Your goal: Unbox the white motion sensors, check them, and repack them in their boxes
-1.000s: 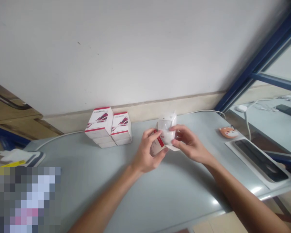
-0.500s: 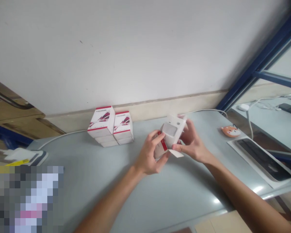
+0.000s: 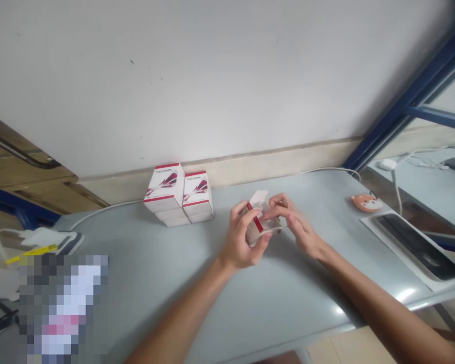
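An open box (image 3: 252, 234) is gripped by the left hand (image 3: 239, 241); at its mouth, the right hand (image 3: 298, 225) is placed, hold unclear.

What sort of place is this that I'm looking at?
Perhaps a dormitory room or a small indoor work corner, though I can't be sure. The desk against a plain wall, the blue metal frame and the animal-faced case suggest it.

Left hand (image 3: 240, 242): bare
Right hand (image 3: 303, 235): bare
Left forearm (image 3: 189, 303): slender, bare to frame edge
Right forearm (image 3: 379, 296): slender, bare likewise
Fingers (image 3: 245, 221): slim, nails too blurred
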`<state>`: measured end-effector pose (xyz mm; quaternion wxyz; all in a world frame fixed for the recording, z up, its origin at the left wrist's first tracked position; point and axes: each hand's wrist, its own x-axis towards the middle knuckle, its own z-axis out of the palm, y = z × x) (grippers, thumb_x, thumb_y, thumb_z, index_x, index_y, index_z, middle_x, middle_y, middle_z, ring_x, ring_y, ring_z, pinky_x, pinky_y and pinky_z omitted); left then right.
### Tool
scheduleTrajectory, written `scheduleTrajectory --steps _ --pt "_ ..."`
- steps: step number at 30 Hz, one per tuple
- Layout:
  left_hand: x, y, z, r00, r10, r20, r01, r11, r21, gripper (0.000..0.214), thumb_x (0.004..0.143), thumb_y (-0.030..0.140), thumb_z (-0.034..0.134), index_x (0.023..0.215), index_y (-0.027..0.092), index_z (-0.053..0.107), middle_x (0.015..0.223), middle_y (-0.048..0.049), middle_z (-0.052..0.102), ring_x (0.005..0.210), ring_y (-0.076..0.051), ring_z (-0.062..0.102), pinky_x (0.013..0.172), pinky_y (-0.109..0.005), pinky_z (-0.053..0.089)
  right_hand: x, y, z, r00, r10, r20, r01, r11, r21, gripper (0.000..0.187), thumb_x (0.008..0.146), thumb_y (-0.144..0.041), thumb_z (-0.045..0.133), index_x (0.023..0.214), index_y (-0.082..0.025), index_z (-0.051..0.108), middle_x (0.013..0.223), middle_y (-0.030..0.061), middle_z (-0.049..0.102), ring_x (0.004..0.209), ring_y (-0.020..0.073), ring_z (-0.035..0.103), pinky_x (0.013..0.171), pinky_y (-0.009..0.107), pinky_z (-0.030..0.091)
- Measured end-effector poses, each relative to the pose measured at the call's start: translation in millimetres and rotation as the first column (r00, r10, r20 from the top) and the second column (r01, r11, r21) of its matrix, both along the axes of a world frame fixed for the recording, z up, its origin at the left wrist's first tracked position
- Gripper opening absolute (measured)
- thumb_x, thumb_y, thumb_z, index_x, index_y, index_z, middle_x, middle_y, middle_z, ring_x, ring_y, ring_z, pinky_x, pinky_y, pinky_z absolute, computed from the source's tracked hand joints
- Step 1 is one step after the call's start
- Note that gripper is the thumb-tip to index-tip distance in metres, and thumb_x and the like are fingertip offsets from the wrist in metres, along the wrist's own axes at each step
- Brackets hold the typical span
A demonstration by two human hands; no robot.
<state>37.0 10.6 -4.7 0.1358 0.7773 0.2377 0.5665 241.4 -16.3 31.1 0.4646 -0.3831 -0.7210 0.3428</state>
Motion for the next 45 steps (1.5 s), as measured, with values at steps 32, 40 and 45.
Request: scheduleTrajectory --steps 32,40,45 --pt "-6.1 5.7 -2.5 0.991 0.114 -0.073 -0.096 0.973 0.209 0.045 0.098 0.034 0.066 0.139 0.025 0.047 0.144 -0.0184 0.047 0.132 -0.030 0.061 0.101 -0.048 0.061 -23.1 -18.2 8.5 0.994 -0.064 0.088 0.048 0.984 0.169 0.047 0.105 -0.034 0.060 0.151 -0.037 0.055 0.168 0.0081 0.039 0.153 0.0329 0.043 0.125 0.058 0.039" --pt "-3.9 6.7 -8.4 0.992 0.063 -0.109 -0.047 0.989 0.139 0.046 0.096 0.033 0.069 0.137 0.026 0.048 0.155 -0.0208 0.045 0.137 -0.032 0.060 0.105 -0.052 0.059 -32.0 -16.7 4.8 0.980 -0.190 0.063 0.174 0.965 0.196 0.035 0.103 -0.027 0.061 0.137 -0.034 0.057 0.159 0.0126 0.041 0.147 0.0344 0.049 0.115 0.060 0.050" --pt "-4.6 6.4 -5.2 0.989 0.021 -0.145 0.008 0.981 0.195 0.058 0.095 0.022 0.069 0.147 0.028 0.043 0.162 -0.0208 0.037 0.147 -0.033 0.051 0.109 -0.055 0.056 -37.1 -17.0 6.8 0.962 -0.271 0.022 0.257 0.933 0.254 0.030 0.102 -0.020 0.053 0.130 -0.032 0.058 0.142 0.0134 0.052 0.140 0.0329 0.051 0.095 0.052 0.061"
